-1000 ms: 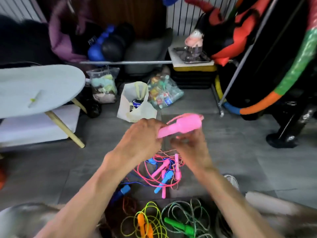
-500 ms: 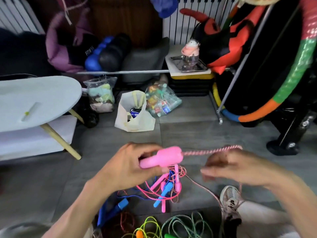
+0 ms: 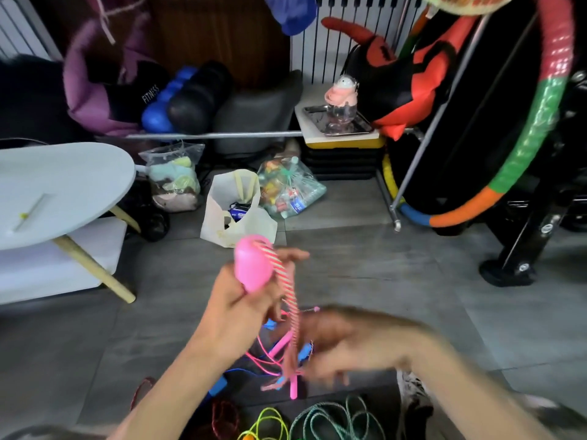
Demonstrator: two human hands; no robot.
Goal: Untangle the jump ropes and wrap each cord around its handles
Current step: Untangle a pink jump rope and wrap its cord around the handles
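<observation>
My left hand (image 3: 236, 308) grips a fat pink jump-rope handle (image 3: 253, 266), held upright in front of me. A pink-and-white striped cord (image 3: 290, 300) runs from the handle's top down its side to my right hand (image 3: 343, 342), which is blurred with motion and seems to hold the cord low down. Below my hands, on the floor, lies a tangle of pink and blue ropes (image 3: 273, 360) with thin pink and blue handles. Closer to me lie a yellow-green rope (image 3: 270, 422), a green rope (image 3: 330, 420) and a dark red cord (image 3: 225, 417).
A pale oval table (image 3: 63, 185) with wooden legs stands at the left. A white bag (image 3: 236, 214) and clear plastic bags (image 3: 287, 188) sit on the grey tile floor behind. A striped hoop (image 3: 536, 122) and a black stand (image 3: 521, 249) fill the right. My shoe (image 3: 411, 387) is near the ropes.
My left hand turned the pink handle from lying sideways to upright. My right hand swept from the right, down and inward under the handle, bringing the striped cord alongside it.
</observation>
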